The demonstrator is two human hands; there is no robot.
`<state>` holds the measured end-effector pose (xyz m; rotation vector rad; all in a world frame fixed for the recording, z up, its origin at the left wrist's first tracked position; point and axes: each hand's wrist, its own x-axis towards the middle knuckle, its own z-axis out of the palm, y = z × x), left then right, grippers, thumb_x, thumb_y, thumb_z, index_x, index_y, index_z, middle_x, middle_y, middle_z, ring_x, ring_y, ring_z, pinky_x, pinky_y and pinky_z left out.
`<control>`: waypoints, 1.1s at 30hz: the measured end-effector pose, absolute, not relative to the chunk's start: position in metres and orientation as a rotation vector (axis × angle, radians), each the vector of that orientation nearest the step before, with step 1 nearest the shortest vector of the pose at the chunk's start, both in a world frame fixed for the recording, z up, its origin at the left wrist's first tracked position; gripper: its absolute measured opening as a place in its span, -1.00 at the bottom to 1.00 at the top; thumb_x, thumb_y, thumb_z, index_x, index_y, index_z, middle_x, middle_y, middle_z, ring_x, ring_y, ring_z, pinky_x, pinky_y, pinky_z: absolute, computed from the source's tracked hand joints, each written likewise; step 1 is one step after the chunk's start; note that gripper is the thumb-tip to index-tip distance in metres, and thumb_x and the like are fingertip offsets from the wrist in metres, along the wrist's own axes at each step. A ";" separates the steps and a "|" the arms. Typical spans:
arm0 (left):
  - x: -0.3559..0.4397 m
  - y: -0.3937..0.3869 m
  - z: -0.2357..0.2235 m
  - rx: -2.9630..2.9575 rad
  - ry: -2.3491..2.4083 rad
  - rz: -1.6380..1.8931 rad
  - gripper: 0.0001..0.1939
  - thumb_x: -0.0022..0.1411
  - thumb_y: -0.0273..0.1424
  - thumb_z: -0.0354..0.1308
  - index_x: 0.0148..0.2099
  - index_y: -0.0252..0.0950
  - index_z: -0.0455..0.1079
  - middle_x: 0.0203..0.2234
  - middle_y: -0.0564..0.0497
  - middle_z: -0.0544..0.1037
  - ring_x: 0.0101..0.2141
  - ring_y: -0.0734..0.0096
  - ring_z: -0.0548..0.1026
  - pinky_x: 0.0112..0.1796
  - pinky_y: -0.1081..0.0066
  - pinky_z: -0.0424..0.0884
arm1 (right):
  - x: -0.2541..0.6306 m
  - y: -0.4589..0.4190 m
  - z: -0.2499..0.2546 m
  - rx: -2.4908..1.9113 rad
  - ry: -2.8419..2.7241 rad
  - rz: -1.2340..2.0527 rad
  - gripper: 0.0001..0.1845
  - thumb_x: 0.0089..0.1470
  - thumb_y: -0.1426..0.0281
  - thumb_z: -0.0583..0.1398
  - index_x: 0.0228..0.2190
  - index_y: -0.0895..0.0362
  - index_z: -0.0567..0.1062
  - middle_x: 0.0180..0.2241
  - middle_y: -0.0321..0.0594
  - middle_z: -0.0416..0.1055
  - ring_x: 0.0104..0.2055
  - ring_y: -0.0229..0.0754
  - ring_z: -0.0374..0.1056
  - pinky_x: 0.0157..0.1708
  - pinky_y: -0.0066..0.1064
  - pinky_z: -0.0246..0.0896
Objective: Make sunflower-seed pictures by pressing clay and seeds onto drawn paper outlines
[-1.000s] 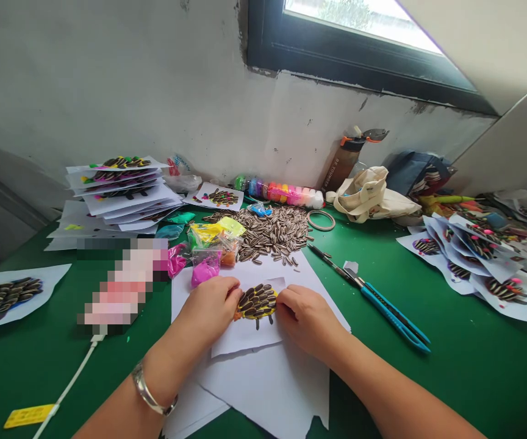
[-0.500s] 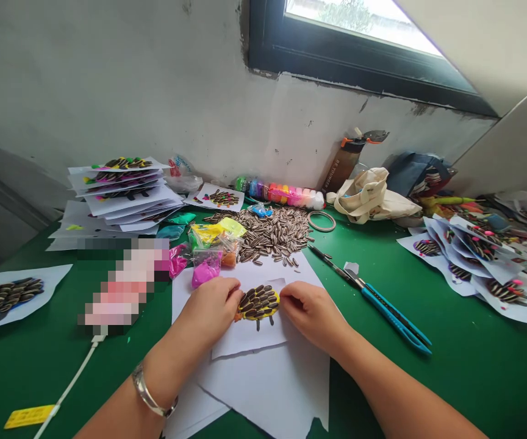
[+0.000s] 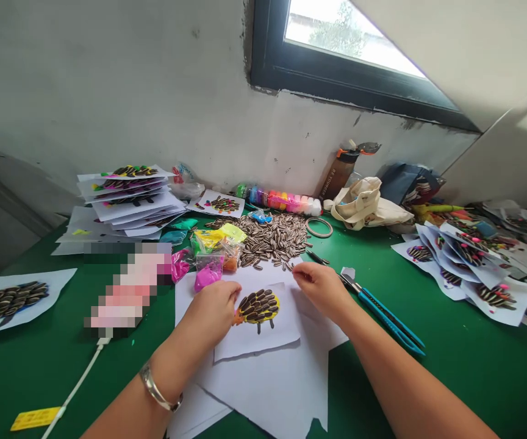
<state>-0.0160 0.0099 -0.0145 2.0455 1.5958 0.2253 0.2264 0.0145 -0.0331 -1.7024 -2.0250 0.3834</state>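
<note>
Here's the left hand (image 3: 213, 311), curled down on the white sheet (image 3: 263, 338) with its fingertips pressed at the left edge of the seed hedgehog (image 3: 258, 306), right where the orange snout pokes out. The fingers are bent and bunched against the paper, pinning it rather than gripping anything. A silver bracelet (image 3: 158, 390) sits on that wrist.

Over to the right hand (image 3: 321, 283): it's up and away from the hedgehog, just beyond the sheet's upper right corner, near the edge of the sunflower seed pile (image 3: 270, 238). Thumb and forefinger are pinched together at the tip (whether a seed sits between them is too small to tell). So the hedgehog lies between the two hands, touching the left fingertips, clear of the right ones.

The hedgehog itself is a yellow clay body covered with dark striped seeds, lying flat on the small sheet, which rests on larger loose papers (image 3: 282, 390) on the green table (image 3: 474, 366).

Round about: little bags of coloured clay (image 3: 208, 274) just beyond the left hand, blue-handled scissors (image 3: 385, 317) just right of the right hand, a stack of finished pictures (image 3: 126, 195) at the back left, more spread at the right (image 3: 469, 268), a row of clay tubs (image 3: 282, 199) against the wall, a cloth bag (image 3: 366, 204), and a white cable (image 3: 75, 387) at the near left.
</note>
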 end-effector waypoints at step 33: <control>-0.017 0.013 -0.020 1.999 1.614 0.234 -0.62 0.27 -0.43 -0.15 -0.13 -0.29 0.51 -0.25 -0.10 0.61 -0.18 0.18 0.52 -0.20 0.31 0.34 | 0.223 0.029 -0.031 -1.590 -1.896 0.477 -0.87 0.11 0.46 0.09 -0.34 0.10 0.45 -0.43 -0.27 0.45 -0.39 -0.24 0.34 -0.36 -0.45 0.17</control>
